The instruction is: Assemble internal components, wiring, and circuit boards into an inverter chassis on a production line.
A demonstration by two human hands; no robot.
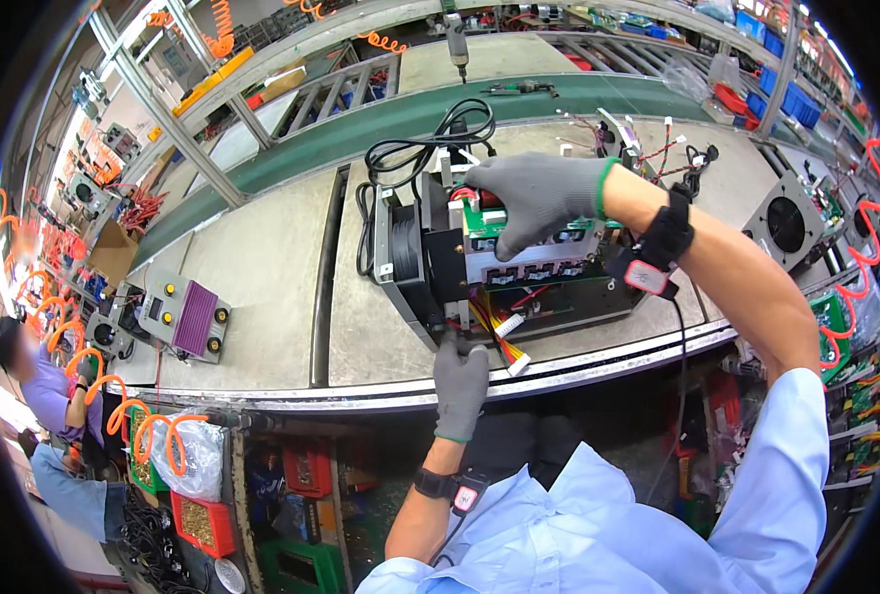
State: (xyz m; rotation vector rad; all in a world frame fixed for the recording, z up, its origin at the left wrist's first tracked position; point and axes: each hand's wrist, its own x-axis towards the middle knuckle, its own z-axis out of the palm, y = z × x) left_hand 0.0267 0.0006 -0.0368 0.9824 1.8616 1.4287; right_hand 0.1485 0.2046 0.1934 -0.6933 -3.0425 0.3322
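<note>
An open metal chassis (580,315) with a black fan (408,247) on its left end panel stands on the bench before me. Above its base sits a green circuit board assembly (481,224) with a row of components along its front. My right hand (544,200), in a grey glove, wraps over the top of this assembly, thumb at the front. Lower down, my gloved left hand (460,386) has its fingers curled at the chassis's near left bottom corner. Coloured wires with white connectors (516,363) hang out at the front. A black power cable (415,153) lies coiled behind the fan.
A purple-sided unit (198,319) stands on the bench to the left, a fan chassis (788,223) to the right. Behind runs a green conveyor belt (291,156), with a hanging electric screwdriver (458,48) above. Co-workers (61,396) are at far left. Orange coiled hoses hang on both sides.
</note>
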